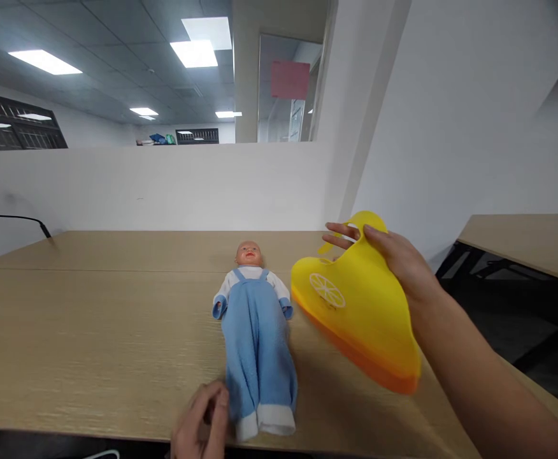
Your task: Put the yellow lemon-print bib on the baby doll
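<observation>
A baby doll (255,325) in a white shirt and blue overalls lies on its back on the wooden table (92,331), head away from me. My right hand (393,255) grips the neck strap of a yellow silicone bib (360,306) with an orange pocket rim and a lemon print, held in the air to the right of the doll. My left hand (202,421) rests at the table's near edge, fingers curled, touching the doll's left trouser cuff; whether it grips the cloth I cannot tell.
A white partition wall (164,185) stands behind the table. A black cable (2,213) comes in at the far left corner. A second wooden desk (527,239) stands to the right across a gap with a dark floor.
</observation>
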### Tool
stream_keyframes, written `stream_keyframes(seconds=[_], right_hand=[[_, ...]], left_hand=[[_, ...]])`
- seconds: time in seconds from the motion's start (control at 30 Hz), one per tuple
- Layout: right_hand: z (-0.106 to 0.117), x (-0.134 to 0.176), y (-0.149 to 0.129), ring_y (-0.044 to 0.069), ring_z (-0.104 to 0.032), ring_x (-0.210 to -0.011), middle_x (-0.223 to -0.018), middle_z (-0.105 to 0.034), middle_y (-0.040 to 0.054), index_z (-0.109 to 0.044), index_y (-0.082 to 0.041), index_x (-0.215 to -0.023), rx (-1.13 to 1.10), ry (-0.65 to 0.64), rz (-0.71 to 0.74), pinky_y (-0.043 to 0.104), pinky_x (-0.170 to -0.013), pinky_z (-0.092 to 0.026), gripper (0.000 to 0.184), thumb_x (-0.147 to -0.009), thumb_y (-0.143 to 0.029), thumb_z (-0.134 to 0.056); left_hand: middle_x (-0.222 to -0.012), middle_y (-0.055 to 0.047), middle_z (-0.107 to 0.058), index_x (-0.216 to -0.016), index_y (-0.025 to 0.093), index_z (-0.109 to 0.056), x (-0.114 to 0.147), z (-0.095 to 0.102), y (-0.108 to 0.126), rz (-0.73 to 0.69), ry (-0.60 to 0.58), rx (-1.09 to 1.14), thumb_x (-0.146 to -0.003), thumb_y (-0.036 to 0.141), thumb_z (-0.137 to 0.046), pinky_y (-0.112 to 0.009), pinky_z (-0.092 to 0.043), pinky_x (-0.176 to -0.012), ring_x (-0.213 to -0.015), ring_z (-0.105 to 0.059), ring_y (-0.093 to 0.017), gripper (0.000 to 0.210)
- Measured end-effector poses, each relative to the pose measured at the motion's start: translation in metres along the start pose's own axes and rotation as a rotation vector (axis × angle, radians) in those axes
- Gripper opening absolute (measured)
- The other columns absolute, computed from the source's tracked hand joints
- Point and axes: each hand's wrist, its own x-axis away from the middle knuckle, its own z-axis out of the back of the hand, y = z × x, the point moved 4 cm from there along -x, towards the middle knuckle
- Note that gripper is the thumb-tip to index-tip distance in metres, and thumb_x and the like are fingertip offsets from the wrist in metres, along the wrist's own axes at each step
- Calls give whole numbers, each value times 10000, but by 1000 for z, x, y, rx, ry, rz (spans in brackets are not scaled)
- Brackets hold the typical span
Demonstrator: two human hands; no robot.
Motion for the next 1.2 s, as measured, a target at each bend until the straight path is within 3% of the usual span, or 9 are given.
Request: stream_keyframes(seconds=[0.2,0.3,0.47,0.6,0.73,0.83,1.0,1.1,1.2], right_hand=[[-46,37,-17,263,-532,-1175,-1341,-505,68,-634,-201,-1063,16,-227,1,250,-618,-606,282,-852,-362,-539],[-58,42,-11,266,-522,-1185,-1371,-475,44,-634,-222,-1069,21,-277,25,236,-594,-594,288,-840,-378,-553],[-58,27,16,274,-519,-1176,-1313,-524,83,-592,-199,-1187,191,-299,95,337,-825,-547,439,-809,-420,-594],[-45,-5,35,236,-571,-1069,-1341,-493,69,-619,-217,-1131,360,-253,171,325,-797,-524,401,-814,-458,-572],[-36,-54,60,209,-584,-937,-1262,-543,81,-612,-199,-1101,490,-227,201,326,-737,-504,405,-798,-464,-569],[-29,-98,88,195,-563,-899,-1036,-619,70,-630,-179,-855,602,-203,264,310,-770,-474,263,-786,-425,-564],[-10,-161,160,135,-496,-609,-648,-523,1,-485,-192,-651,654,-134,100,253,-578,-411,187,-764,-335,-524],[2,-185,205,123,-466,-532,-561,-490,-6,-467,-189,-612,640,-97,-97,233,-487,-349,175,-749,-295,-493],[8,-198,240,132,-498,-538,-557,-525,-3,-507,-175,-636,600,-135,-167,222,-462,-341,116,-718,-256,-494]], left_hand=[[-1106,-98,-679,-1058,177,-673,-40,3,-5,315,-123,292,-732,534,-576,-353,-525,-816,-1018,-615,-270,493],[-966,-117,-717,-913,144,-712,-44,5,-11,468,-249,473,-645,572,-619,-397,-541,-733,-903,-649,-309,514],[-705,-87,-712,-660,152,-686,-62,5,4,582,-389,764,-556,484,-694,-337,-524,-586,-642,-654,-235,348],[-735,-62,-719,-685,166,-667,-111,-2,8,643,-270,724,-594,453,-689,-300,-520,-614,-674,-658,-205,301],[-692,-62,-712,-643,133,-665,-162,-22,0,619,-370,639,-645,414,-708,-216,-454,-512,-581,-626,-152,285],[-566,-32,-666,-554,132,-634,-194,-37,-8,537,-404,504,-648,396,-706,-201,-390,-441,-467,-561,-118,289],[-488,-2,-607,-554,129,-629,-234,-68,-31,451,-407,294,-668,338,-649,-194,-335,-401,-416,-518,-106,239],[-507,-1,-616,-595,122,-639,-250,-86,-54,460,-407,261,-672,293,-616,-195,-350,-415,-434,-537,-113,189],[-543,-9,-644,-659,108,-662,-258,-101,-79,506,-472,308,-649,228,-606,-202,-380,-446,-467,-565,-123,133]])
